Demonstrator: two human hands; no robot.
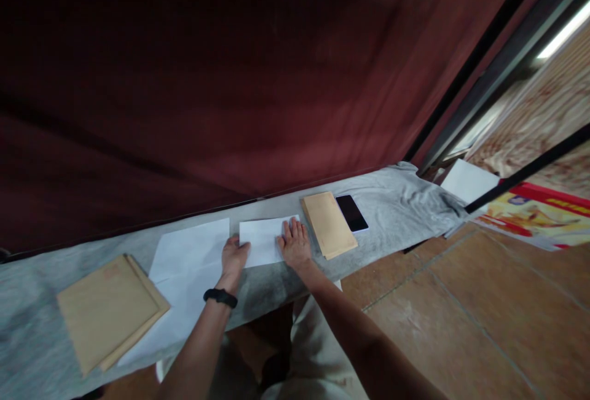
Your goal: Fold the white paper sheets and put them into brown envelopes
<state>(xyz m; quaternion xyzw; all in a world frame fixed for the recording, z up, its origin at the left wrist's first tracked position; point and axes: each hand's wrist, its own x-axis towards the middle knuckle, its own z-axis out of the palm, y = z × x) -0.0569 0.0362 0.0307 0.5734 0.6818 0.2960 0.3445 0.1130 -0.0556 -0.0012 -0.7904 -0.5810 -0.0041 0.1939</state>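
Observation:
A small white sheet of paper [263, 240], seemingly folded, lies on the grey cloth between my hands. My left hand [235, 257], a black band on its wrist, grips the sheet's left edge with the thumb on top; its other fingers are partly hidden. Flat on the right end of the paper rests my right hand [295, 244], fingers spread. Larger white sheets [193, 255] lie to the left, partly under a stack of brown envelopes [110, 308]. Just right of my right hand is another stack of brown envelopes [329, 222].
A dark-screened phone [352, 212] lies beside the right-hand envelopes. Grey cloth [391, 203] covers the narrow bench, wrinkled at its right end. A dark red curtain-like surface [276, 111] rises behind it. Tiled floor [461, 308] and a colourful printed box [539, 212] are on the right.

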